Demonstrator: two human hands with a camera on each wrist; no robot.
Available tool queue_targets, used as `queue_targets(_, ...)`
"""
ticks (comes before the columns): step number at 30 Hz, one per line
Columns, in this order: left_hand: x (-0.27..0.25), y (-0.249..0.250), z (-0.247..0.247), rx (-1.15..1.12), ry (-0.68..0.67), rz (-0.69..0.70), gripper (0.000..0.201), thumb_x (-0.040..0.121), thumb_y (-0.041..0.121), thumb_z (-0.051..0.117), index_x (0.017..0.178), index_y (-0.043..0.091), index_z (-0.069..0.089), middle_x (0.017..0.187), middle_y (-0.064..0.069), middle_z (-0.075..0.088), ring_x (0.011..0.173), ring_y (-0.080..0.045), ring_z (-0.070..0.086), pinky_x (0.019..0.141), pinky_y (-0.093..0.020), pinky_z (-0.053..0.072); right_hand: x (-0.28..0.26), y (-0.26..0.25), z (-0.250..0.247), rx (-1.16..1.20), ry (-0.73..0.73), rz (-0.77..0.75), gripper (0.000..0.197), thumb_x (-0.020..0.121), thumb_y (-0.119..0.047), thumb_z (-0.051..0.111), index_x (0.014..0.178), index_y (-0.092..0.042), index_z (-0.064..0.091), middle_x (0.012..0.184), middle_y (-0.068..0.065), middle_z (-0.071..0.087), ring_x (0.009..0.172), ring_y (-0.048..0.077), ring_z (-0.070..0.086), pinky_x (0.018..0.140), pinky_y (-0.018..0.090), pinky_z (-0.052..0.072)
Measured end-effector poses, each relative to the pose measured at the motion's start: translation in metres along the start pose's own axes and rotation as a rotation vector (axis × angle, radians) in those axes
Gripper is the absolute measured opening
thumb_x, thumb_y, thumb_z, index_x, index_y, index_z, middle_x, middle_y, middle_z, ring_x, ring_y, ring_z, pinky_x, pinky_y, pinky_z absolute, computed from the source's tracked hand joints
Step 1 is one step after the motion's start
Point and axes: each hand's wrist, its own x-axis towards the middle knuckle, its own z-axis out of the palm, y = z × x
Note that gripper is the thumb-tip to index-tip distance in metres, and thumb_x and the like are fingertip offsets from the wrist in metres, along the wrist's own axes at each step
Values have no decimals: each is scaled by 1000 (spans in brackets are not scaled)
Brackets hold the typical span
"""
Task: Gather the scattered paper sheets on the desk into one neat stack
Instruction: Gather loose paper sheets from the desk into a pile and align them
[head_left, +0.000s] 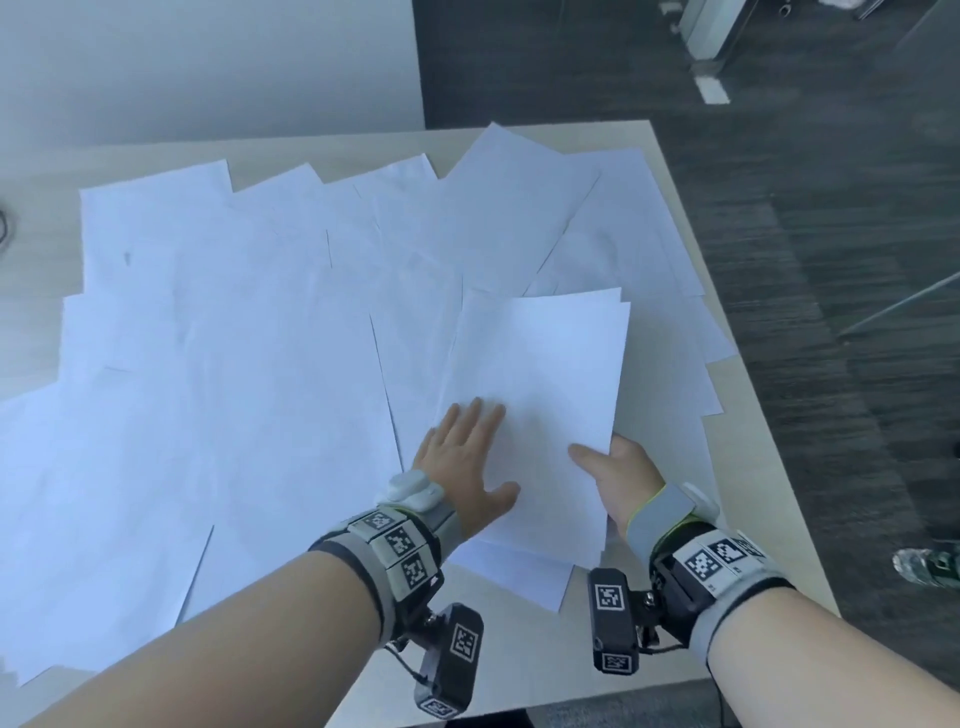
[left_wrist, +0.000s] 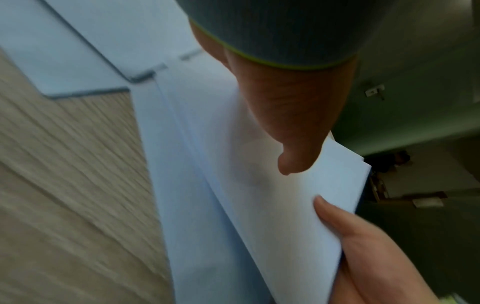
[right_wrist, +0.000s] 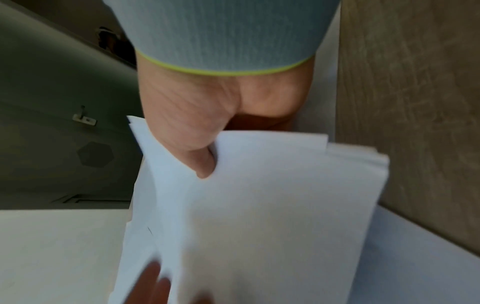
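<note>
desk (head_left: 769, 499): pale wood | paper sheets (head_left: 249, 322): scattered | floor (head_left: 831, 208): dark

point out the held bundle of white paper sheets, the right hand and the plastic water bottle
held bundle of white paper sheets (head_left: 545, 395), head view, top sheet's middle
right hand (head_left: 621, 478), head view, back of hand
clear plastic water bottle (head_left: 922, 566), head view, its body

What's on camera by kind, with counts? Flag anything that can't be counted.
2 hands: left hand flat on, right hand gripping the held stack
1 held stack
2 wrist cameras
1 desk
1 bottle
loose sheets: too overlapped to count
Total: 7, excluding loose sheets
</note>
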Motion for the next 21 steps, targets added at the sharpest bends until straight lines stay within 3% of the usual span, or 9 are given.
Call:
queue_targets(4, -23, -60, -12, 45, 94, -319, 103, 87, 72, 52, 160, 38, -12, 168, 9, -22, 156, -17, -18, 128, -48, 0, 9, 2, -13, 73, 90, -9, 14, 98, -13, 61, 107, -17, 71, 104, 2, 74, 99, 29, 69, 92, 45, 55)
queue_targets(7, -46, -96, -16, 112, 72, -507, 119, 72, 92, 42, 158, 37, -19, 168, 6, -26, 156, -23, -20, 125, -54, 6, 16, 3, -25, 145, 149, 13, 12, 98, -13, 61, 101, -18, 72, 100, 3, 74, 93, 30, 69, 90, 47, 56)
queue_targets(9, -55, -109, -17, 117, 35, -533, 130, 61, 101, 38, 157, 37, -23, 167, 6, -30, 155, -24, -24, 123, -56, 6, 20, 3, -26, 187, 168, 26, 12, 97, -12, 62, 102, -16, 72, 100, 5, 73, 90, 30, 69, 89, 47, 55)
queue_targets(12, -58, -110, -18, 85, 16, -527, 138, 56, 102, 44, 156, 37, -25, 165, 8, -33, 154, -22, -27, 124, -57, 1, 25, 4, -26, 205, 178, 41, 11, 96, -11, 64, 95, -18, 72, 101, 8, 73, 90, 32, 68, 89, 49, 54)
queue_targets(16, -56, -111, -20, 60, 31, -497, 136, 60, 98, 49, 157, 35, -23, 166, 10, -31, 154, -21, -27, 126, -52, -2, 28, 8, -25, 226, 178, 58, 9, 95, -11, 65, 96, -18, 72, 103, 9, 74, 90, 31, 69, 87, 46, 55)
queue_targets(21, -55, -120, -24, 36, 75, -479, 130, 69, 91, 52, 160, 30, -17, 168, 15, -23, 157, -16, -17, 128, -45, 5, 29, 13, -25, 229, 167, 59, 9, 95, -13, 66, 97, -19, 72, 103, 6, 74, 92, 30, 69, 87, 45, 55)
